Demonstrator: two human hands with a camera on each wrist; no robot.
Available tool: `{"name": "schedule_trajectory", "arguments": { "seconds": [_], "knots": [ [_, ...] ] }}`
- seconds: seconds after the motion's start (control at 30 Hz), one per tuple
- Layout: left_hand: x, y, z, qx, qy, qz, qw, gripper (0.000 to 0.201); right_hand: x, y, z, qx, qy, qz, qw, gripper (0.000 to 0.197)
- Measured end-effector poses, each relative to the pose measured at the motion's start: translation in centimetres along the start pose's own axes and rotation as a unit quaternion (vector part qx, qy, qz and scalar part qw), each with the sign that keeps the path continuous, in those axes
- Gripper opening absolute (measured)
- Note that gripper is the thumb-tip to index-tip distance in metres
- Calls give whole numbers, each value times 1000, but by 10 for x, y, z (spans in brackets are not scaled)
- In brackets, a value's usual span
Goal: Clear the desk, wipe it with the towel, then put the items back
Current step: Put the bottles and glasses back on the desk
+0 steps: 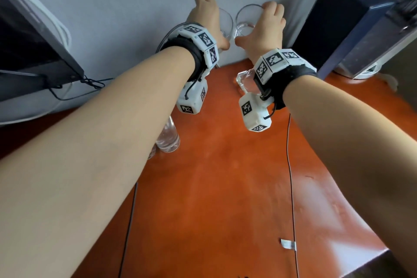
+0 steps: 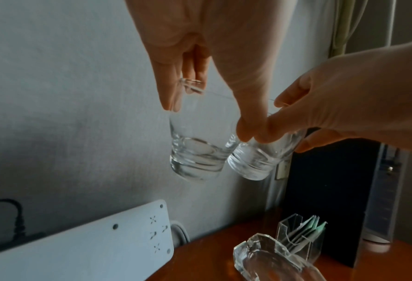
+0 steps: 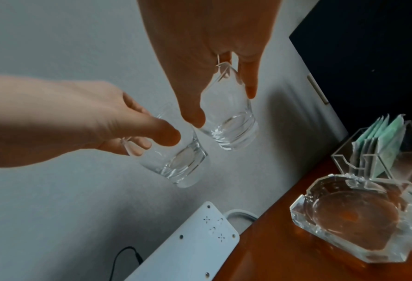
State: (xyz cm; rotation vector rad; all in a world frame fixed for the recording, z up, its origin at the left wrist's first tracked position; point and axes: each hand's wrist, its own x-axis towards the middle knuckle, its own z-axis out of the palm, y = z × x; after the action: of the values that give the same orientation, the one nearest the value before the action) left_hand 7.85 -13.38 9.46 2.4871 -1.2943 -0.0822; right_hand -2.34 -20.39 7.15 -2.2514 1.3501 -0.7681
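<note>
Both hands are raised side by side over the far edge of the red-brown desk (image 1: 225, 187), close to the grey wall. My left hand (image 1: 207, 20) grips a clear tumbler (image 1: 225, 22) by its rim and side. My right hand (image 1: 264, 27) grips a second clear tumbler (image 1: 247, 18) the same way. In the left wrist view the left hand (image 2: 208, 119) holds its glass (image 2: 197, 152) tilted, almost touching the other glass (image 2: 260, 161). The right wrist view shows the right hand (image 3: 222, 106) around its glass (image 3: 231, 125). Both glasses hang in the air. No towel is in view.
A cut-glass ashtray (image 3: 358, 218) and an acrylic holder of sachets (image 3: 380, 152) stand at the desk's far edge below my hands. A clear bottle (image 1: 168, 135) stands under my left forearm. A black box (image 1: 338, 22) stands at the right, a white socket board (image 2: 79, 247) at the left.
</note>
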Motion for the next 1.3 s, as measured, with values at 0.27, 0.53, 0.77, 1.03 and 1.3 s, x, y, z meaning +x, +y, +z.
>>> {"name": "schedule_trajectory", "arguments": {
  "seconds": [0.27, 0.53, 0.77, 1.03, 1.3],
  "knots": [
    [-28, 4, -32, 5, 10, 10, 1000, 80, -23, -22, -28, -10, 16, -4, 1000, 72],
    [-59, -4, -58, 15, 20, 22, 999, 79, -53, -43, -46, -10, 12, -15, 1000, 72],
    [-80, -13, -75, 12, 23, 27, 999, 77, -73, -60, -56, -24, 2, -23, 999, 74],
    [-98, -31, -87, 9, 25, 29, 999, 76, -91, -76, -54, -26, -5, -27, 999, 75],
    [-115, -55, -105, 4, 36, 31, 999, 76, -109, -93, -47, -27, -33, -46, 998, 72]
  ]
}}
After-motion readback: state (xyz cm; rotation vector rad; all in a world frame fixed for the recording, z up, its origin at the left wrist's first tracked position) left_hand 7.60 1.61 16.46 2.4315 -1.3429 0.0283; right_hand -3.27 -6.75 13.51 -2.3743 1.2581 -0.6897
